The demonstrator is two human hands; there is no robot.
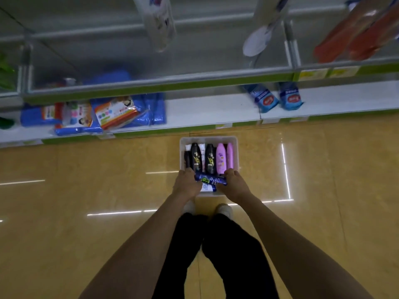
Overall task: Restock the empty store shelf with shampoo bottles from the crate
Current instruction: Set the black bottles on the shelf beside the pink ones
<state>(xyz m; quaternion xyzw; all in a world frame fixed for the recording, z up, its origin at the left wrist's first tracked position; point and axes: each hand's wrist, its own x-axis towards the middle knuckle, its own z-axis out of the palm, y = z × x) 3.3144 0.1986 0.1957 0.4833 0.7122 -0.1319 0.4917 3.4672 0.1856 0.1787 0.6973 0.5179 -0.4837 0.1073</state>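
A white crate (234, 152) sits on the tan floor (86, 169) just near of the lowest shelf (205, 108), with the person's feet right behind it. Both hands reach down into its near end: the left hand (187, 184) and the right hand (234, 183) each curl round one end of a dark blue shampoo bottle (210, 179) that lies crosswise between them, over a white bottle (207, 188). Farther in the crate lie two black bottles (196, 156) and two pink bottles (221, 157), side by side, lengthwise. The glass shelf (151, 67) above the crate is mostly bare. Blue packets (121, 113) rest on the lowest shelf to the left, two blue pouches (278, 98) to the right
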